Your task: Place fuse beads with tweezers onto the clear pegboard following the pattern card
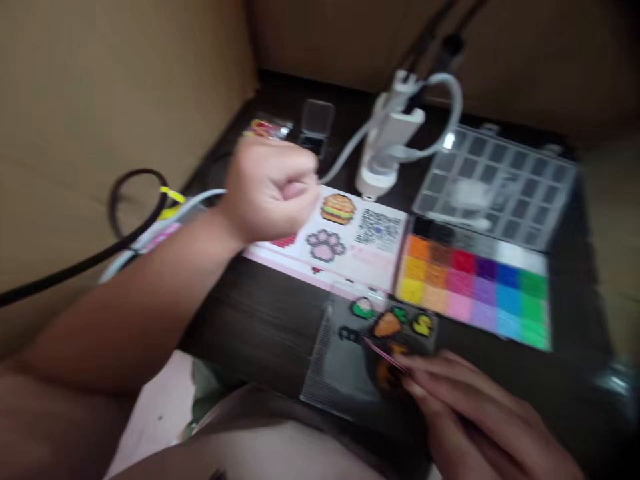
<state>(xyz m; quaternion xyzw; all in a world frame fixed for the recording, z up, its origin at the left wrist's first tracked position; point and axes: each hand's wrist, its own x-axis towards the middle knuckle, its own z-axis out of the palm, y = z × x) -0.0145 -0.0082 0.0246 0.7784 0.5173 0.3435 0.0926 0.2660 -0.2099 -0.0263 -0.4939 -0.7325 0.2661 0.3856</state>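
My left hand [275, 190] is closed in a fist, raised over the printed pattern sheet [380, 257], and nothing shows sticking out of it. Between the fingertips of my right hand [465, 407] is a thin pair of pink tweezers [387, 357]. Their tip reaches a small dark bead figure [350, 335] on the clear pegboard [340, 373]. Beside that figure lie an orange bead carrot [387, 324], a green and pale bead figure [363, 307] and a yellow one [423, 325]. An orange piece [393, 370] near my right fingers is blurred and partly hidden.
Right of the sheet, a bead box [470, 287] holds many colours in square compartments, its clear lid [500, 180] folded back. A white power strip [385, 140] with cables stands behind. A small clear case [316, 127] sits at the back. Cardboard walls [125, 87] surround the dark table.
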